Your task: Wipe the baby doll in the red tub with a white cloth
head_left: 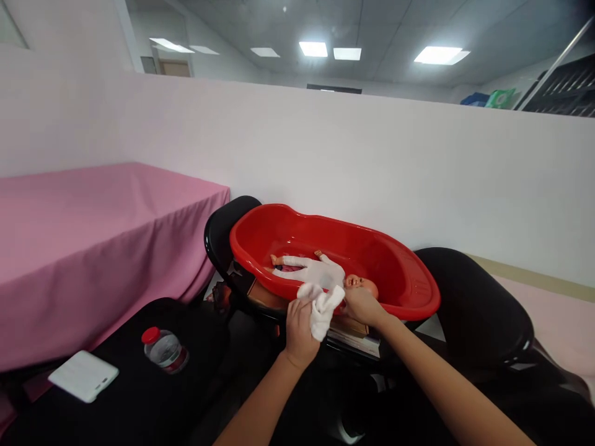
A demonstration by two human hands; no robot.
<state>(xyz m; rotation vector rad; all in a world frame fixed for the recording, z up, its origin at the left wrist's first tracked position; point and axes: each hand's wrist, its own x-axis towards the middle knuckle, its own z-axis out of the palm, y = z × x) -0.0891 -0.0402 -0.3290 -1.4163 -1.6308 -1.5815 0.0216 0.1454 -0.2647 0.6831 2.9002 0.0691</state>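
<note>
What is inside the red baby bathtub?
A baby doll in a white suit lies inside the red bathtub, head near the rim. The white cloth in the left hand and the right hand cover its shoulder and neck; the tub floor beneath the doll is hidden.

Glossy red plastic tub (409, 291); soft white cloth (321, 310); matt pink fabric cover (93, 235); clear plastic bottle (163, 350).
</note>
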